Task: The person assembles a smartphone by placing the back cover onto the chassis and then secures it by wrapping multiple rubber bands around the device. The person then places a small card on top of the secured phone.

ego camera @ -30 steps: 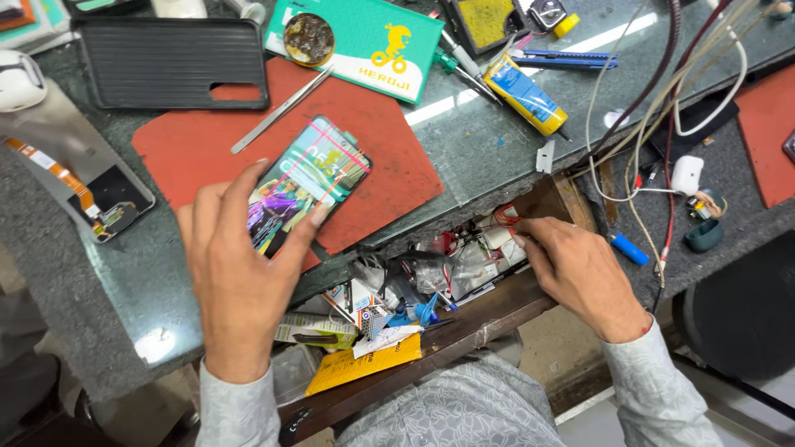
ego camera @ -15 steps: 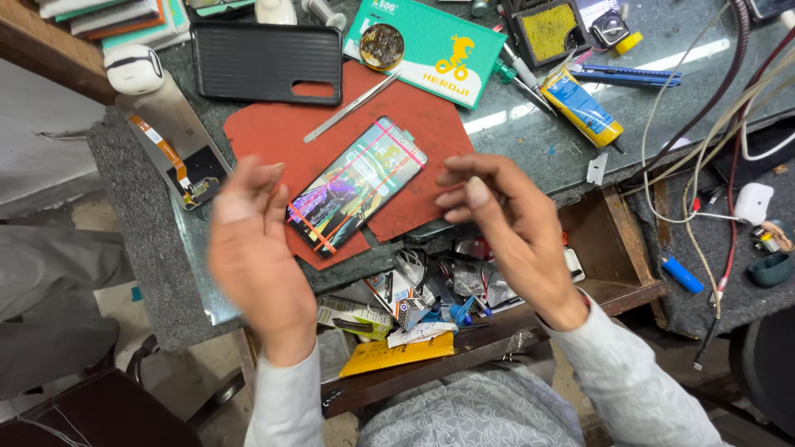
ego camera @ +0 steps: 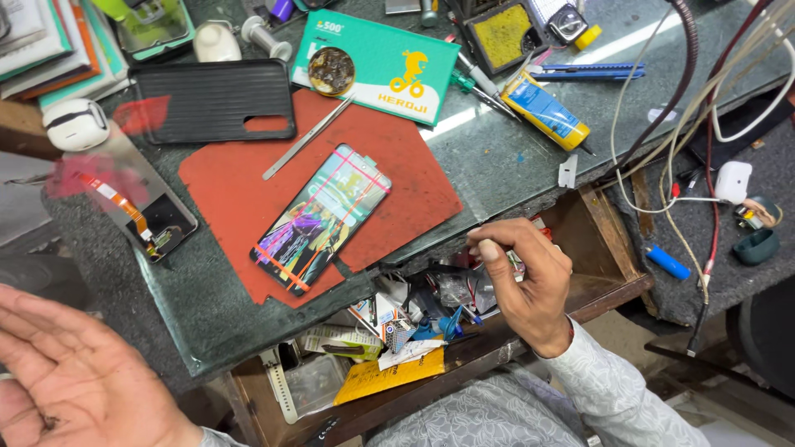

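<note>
A phone (ego camera: 319,219) with a lit, cracked screen showing coloured lines lies face up on a red mat (ego camera: 240,199) on the glass-topped bench. My left hand (ego camera: 74,377) is at the lower left, palm up and fingers spread, holding nothing and clear of the bench. My right hand (ego camera: 526,281) hovers over the open wooden drawer (ego camera: 613,248), with thumb and fingertips pinched together. I see nothing between them. Metal tweezers (ego camera: 306,139) lie on the mat above the phone.
The drawer is full of small parts, packets and a yellow card (ego camera: 389,377). A black phone case (ego camera: 214,101), a green box (ego camera: 389,70), a yellow-blue tube (ego camera: 546,110), a loose screen part (ego camera: 137,203) and a white earbud case (ego camera: 74,124) lie on the bench. Cables (ego camera: 687,149) hang at the right.
My left hand has left the phone and dropped to the lower left with its palm open. My right hand rose from the drawer, then came back over it, pinched.
</note>
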